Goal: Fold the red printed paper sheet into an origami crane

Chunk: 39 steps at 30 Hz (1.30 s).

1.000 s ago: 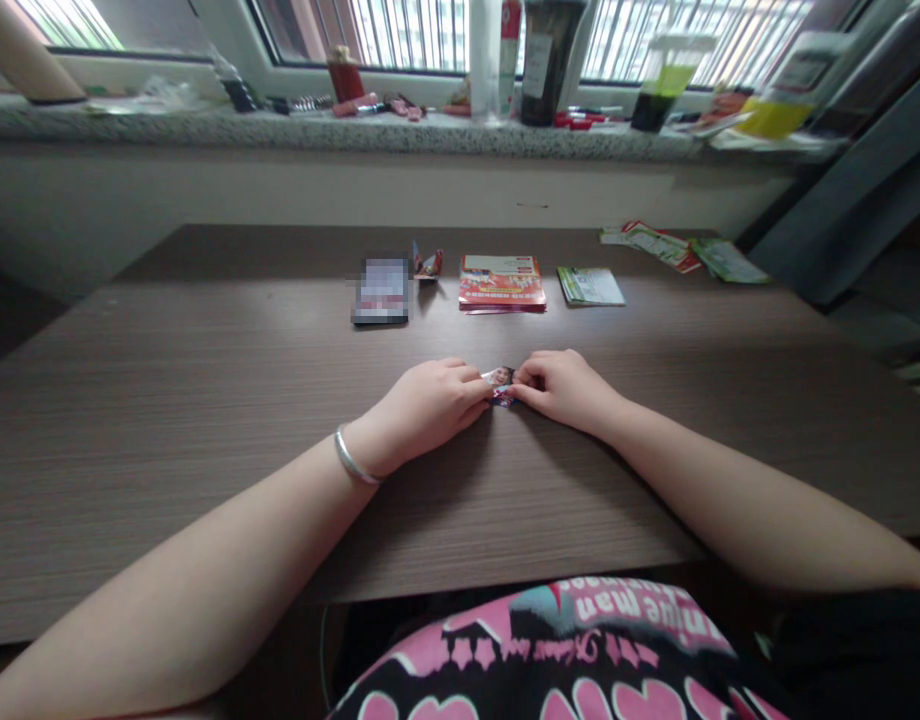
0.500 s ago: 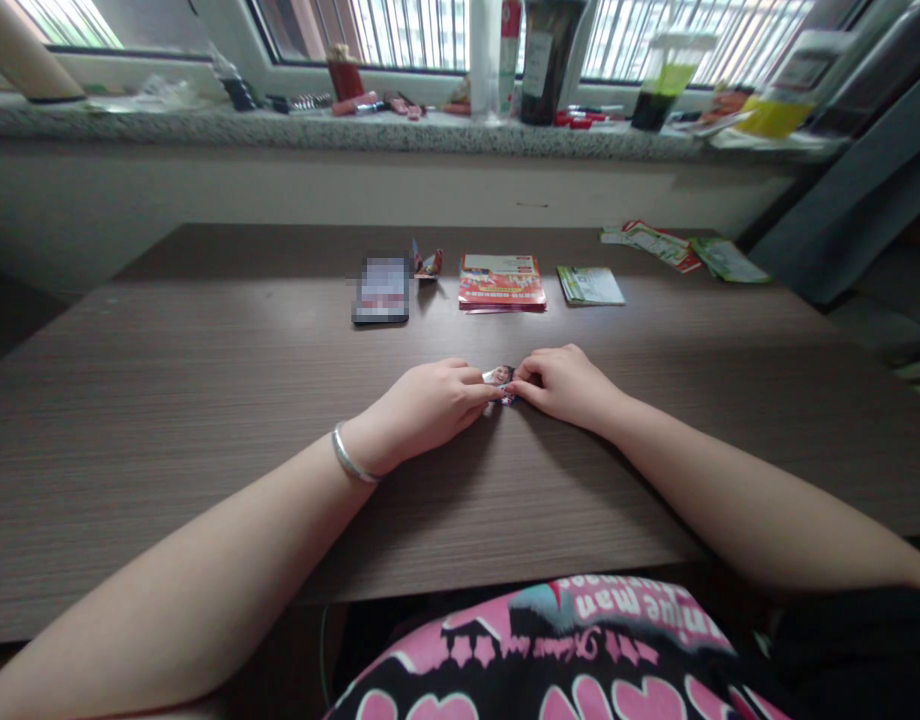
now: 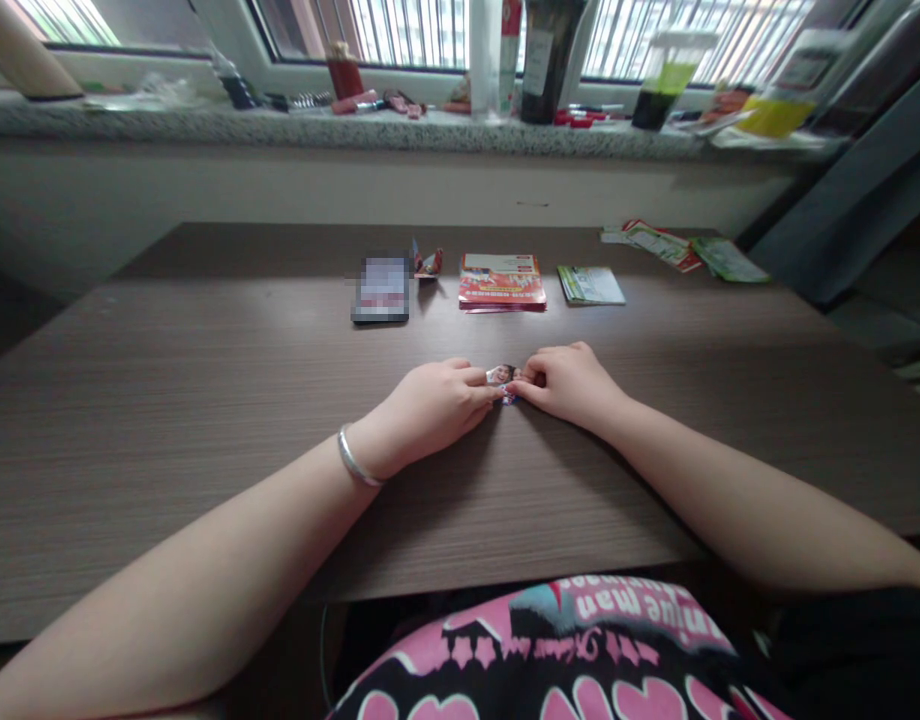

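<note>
A small piece of printed paper [image 3: 500, 375], with a photo of a person and a blue patch on it, lies low over the table between my hands. My left hand [image 3: 439, 408] has its fingers closed at the paper's left side, the index finger reaching across its front. From the right, my right hand [image 3: 572, 384] pinches the other side between thumb and fingers. The fingers cover much of the paper, so its full shape is hidden. Beyond my hands lies a stack of red printed leaflets [image 3: 502, 283].
Along the back of the brown table [image 3: 205, 400] are a dark-framed phone or tablet [image 3: 381, 288], a folded paper piece [image 3: 428, 264], a small stack of green-white cards [image 3: 591, 285] and loose leaflets [image 3: 662, 246]. Bottles and small items crowd the stone windowsill [image 3: 400, 133].
My left fingers have eased back slightly on the paper, and more of its photo shows. My right hand has shifted only a little. Everything else stays in place.
</note>
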Motion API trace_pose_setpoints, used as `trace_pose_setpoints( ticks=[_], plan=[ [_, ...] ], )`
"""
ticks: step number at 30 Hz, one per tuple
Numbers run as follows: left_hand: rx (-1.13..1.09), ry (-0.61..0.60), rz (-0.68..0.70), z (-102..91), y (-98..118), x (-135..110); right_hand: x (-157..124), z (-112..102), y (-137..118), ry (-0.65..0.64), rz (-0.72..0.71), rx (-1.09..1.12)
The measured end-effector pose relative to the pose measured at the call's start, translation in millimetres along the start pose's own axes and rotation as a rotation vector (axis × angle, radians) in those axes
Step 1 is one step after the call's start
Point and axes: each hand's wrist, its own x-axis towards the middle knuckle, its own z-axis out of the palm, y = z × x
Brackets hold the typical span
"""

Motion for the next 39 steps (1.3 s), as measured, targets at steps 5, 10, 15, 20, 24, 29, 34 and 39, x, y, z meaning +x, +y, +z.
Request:
trace_pose_setpoints(
  ticks=[5,10,15,20,24,29,34,39],
  plan=[
    [-0.035,-0.005,-0.018,1.2,-1,0,2,2,3,-0.005,-0.006,0.006],
    [-0.003,-0.014,-0.005,-0.9,1,1,3,2,2,-0.016,-0.015,0.003],
    [0.023,-0.016,-0.005,-0.5,3,2,3,0,1,-0.02,-0.005,-0.003],
    [0.013,-0.035,-0.054,0.6,7,3,3,0,0,-0.012,-0.003,-0.011],
    [0.023,-0.053,-0.072,-0.7,9,4,3,-1,0,-0.005,-0.001,-0.01],
    [0.032,-0.055,-0.07,-1.5,10,4,4,0,2,-0.008,0.011,0.043],
    [0.024,-0.029,-0.055,-1.0,8,2,2,3,5,0.014,-0.066,0.047],
    [-0.01,-0.038,-0.052,0.3,5,1,-4,6,5,0.047,-0.205,0.055]
  ],
)
